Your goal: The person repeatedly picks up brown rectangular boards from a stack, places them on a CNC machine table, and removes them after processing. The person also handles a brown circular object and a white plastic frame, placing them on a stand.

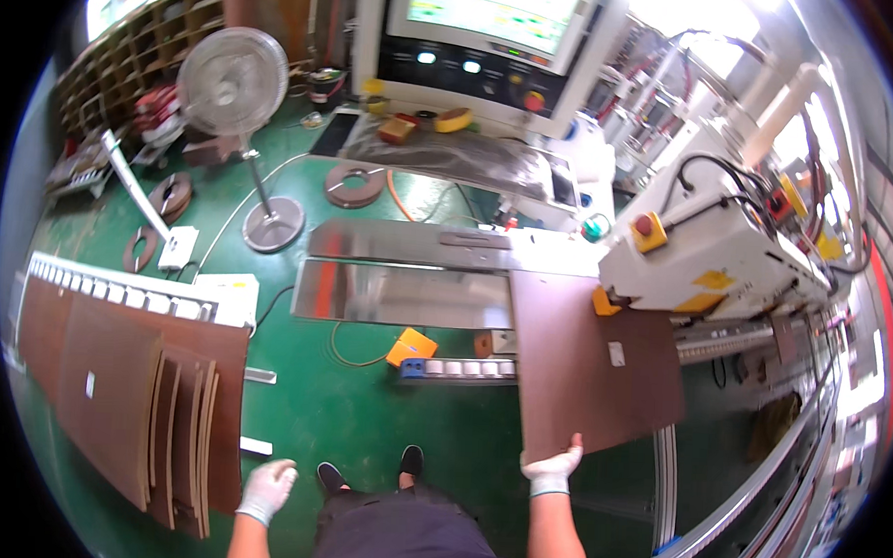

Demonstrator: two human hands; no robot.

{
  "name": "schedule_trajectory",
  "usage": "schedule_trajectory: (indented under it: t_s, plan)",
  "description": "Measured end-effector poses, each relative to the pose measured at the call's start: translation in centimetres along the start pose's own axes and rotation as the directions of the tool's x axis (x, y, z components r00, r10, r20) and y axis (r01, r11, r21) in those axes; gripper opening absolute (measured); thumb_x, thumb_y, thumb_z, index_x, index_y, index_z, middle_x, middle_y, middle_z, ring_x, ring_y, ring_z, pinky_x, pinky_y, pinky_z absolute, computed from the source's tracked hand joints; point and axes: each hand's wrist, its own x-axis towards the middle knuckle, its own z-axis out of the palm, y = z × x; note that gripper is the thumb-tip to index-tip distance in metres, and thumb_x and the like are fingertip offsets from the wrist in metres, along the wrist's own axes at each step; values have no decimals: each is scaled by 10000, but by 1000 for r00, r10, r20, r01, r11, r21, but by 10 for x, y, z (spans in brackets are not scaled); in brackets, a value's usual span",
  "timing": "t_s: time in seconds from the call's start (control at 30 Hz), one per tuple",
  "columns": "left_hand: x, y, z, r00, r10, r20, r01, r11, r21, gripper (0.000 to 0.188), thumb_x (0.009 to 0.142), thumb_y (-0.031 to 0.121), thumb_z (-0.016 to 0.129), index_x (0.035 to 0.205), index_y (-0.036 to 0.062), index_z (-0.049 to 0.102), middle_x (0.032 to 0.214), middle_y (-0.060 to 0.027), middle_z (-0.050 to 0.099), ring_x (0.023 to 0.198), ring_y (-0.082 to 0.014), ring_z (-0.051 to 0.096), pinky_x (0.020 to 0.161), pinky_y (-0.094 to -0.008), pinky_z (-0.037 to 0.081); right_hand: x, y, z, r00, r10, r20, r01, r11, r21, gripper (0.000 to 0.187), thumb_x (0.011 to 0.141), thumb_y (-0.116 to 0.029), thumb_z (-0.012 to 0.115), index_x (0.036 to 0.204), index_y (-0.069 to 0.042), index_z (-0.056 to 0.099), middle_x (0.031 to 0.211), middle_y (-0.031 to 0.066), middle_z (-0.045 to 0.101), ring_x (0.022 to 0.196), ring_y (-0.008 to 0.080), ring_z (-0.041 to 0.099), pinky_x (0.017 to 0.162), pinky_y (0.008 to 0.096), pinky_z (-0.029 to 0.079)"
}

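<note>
A large brown panel [601,373] with a small white label lies flat at the machine on the right. Its near edge is in my gloved right hand [555,466], the thumb on top and the other fingers partly hidden below. My gloved left hand [269,488] hangs loosely with slightly bent fingers, and nothing shows in it. To its left is a stack of similar brown boards [108,395], several of them smaller and layered on top. The panel's far end reaches under the edge of the white machine head [723,249].
A shiny metal table [407,295] stands ahead, left of the panel. Below it are a roller strip [468,369] and an orange foot pedal [412,348]. A fan [273,224] and brown edging coils [354,185] stand on the green floor. A control screen [490,15] is at the back.
</note>
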Motion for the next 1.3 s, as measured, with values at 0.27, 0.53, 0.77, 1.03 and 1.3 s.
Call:
schedule_trajectory:
  t_s: [0.27,0.53,0.77,1.03,1.3]
  plan:
    - [-91,-203,-215,499,-124,-858,468,872,147,460,992,272,607,1356,-9,584,1435,-217,559,1391,-391,456,1179,-487,347,83,-103,-70,888,-394,-239,292,883,-369,406,910,-539,524,1178,-272,672,1076,-51,713,880,163,652,692,349,507]
    - [-149,-379,-170,208,-566,-798,349,805,-480,828,1024,470,545,1617,26,175,1564,-320,370,1411,-447,424,1170,-459,350,10,220,-43,648,733,208,-494,612,-618,338,981,-435,456,855,-138,555,749,-2,485,714,150,481,619,324,425]
    - [-88,-270,-131,200,-398,-895,589,779,-214,702,970,348,611,1577,111,351,1627,-334,189,1498,-506,228,1209,-612,199,-186,495,-6,459,843,-280,-160,-231,-960,489,1079,-375,451,1424,-30,489,1404,196,570,1184,307,587,980,409,492]
    - [-67,-199,-135,275,-477,-834,518,805,-290,547,976,326,588,1493,164,513,1616,-368,150,1489,-517,228,1220,-583,181,-270,690,-29,353,899,-257,185,-337,-923,448,1005,-457,627,1239,-78,571,1068,84,678,925,180,642,743,360,552]
    - [-168,-278,-90,133,-511,-849,110,859,-500,664,952,196,630,1511,-35,355,1563,-251,358,1472,-401,317,1237,-478,242,-279,672,-46,422,907,-17,213,-117,-970,452,1032,-399,602,1310,-44,570,1220,108,651,973,236,683,759,395,602]
